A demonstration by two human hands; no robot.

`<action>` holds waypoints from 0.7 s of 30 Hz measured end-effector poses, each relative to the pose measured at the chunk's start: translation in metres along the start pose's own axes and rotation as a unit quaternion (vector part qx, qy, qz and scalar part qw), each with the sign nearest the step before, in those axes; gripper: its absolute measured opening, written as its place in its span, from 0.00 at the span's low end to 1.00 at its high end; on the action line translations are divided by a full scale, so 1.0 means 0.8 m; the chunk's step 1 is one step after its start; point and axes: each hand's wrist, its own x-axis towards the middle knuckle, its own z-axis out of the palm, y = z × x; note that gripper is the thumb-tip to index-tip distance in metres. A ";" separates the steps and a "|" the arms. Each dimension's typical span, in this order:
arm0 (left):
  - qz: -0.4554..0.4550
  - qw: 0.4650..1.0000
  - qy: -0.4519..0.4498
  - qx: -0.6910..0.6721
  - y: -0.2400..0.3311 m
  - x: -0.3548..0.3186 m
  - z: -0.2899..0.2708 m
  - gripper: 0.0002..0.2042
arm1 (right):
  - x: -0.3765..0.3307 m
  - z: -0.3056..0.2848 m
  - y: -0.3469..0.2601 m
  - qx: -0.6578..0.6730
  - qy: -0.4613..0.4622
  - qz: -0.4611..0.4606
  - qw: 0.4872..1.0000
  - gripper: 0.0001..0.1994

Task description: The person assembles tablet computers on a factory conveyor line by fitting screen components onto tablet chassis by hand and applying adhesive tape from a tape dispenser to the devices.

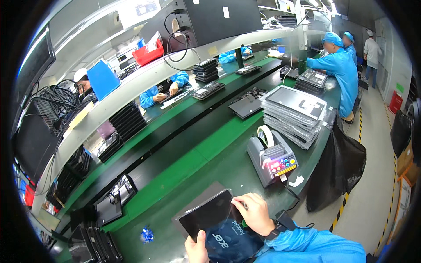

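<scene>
A black tablet (209, 220) with its screen lit by a start-up logo lies tilted in front of me, low in the view. My left hand (197, 250) grips its near left edge, thumb on the front; the other fingers are mostly hidden. At the tablet's far right corner, the fingertips of my right hand (255, 213) are pinched together against the edge. A tiny pale bit shows there, too small to name. Beneath the tablet's far left side a dark grey flat panel (191, 207) sticks out on the green bench (175, 184).
A grey tape dispenser (272, 158) stands beyond my right hand, before a stack of bubble-wrapped panels (294, 114). Dark tablets (94, 245) stack at left, near crumpled blue film (147, 235). A black bag (335, 162) hangs off the bench's right edge. Co-workers in blue sit farther along.
</scene>
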 end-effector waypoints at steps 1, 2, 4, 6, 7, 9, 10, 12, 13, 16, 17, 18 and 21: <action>0.003 1.000 0.003 0.000 0.001 -0.002 0.000 0.18 | -0.001 0.005 0.001 0.003 0.000 -0.003 1.000 0.05; -0.002 1.000 0.012 0.012 0.002 -0.003 0.000 0.18 | -0.002 0.009 0.001 0.037 -0.017 0.034 0.999 0.06; -0.006 0.999 0.026 0.024 0.006 -0.006 -0.004 0.18 | 0.002 0.012 -0.002 0.118 -0.071 0.137 0.981 0.09; -0.007 0.998 0.045 0.036 0.013 -0.009 -0.010 0.17 | 0.001 0.025 0.015 0.243 -0.206 0.275 0.907 0.14; -0.006 0.998 0.052 0.035 0.007 -0.007 -0.020 0.17 | 0.006 0.023 0.018 0.258 -0.304 0.300 0.867 0.17; -0.043 0.998 0.035 -0.019 -0.016 0.008 -0.045 0.15 | -0.004 0.021 0.006 0.333 -0.335 0.305 0.827 0.19; -0.039 0.998 0.042 -0.021 -0.023 0.014 -0.053 0.15 | -0.015 0.022 -0.006 0.353 -0.341 0.287 0.823 0.19; -0.094 0.990 0.006 -0.106 -0.033 0.027 -0.068 0.14 | -0.023 0.035 -0.006 0.345 -0.376 0.298 0.806 0.18; -0.093 0.989 -0.012 -0.118 -0.034 0.033 -0.073 0.15 | -0.021 0.042 -0.011 0.359 -0.363 0.303 0.805 0.18; -0.095 0.982 -0.006 -0.166 -0.042 0.046 -0.085 0.17 | -0.002 0.061 -0.031 0.367 -0.359 0.300 0.804 0.17; -0.087 0.982 0.003 -0.169 -0.046 0.055 -0.095 0.17 | 0.001 0.070 -0.035 0.383 -0.357 0.309 0.794 0.17; -0.081 0.971 -0.006 -0.224 -0.049 0.063 -0.102 0.17 | 0.001 0.083 -0.031 0.352 -0.353 0.300 0.813 0.17; 0.029 0.988 0.062 -0.142 -0.049 0.056 -0.126 0.27 | 0.034 0.121 -0.014 0.324 -0.306 0.315 0.838 0.18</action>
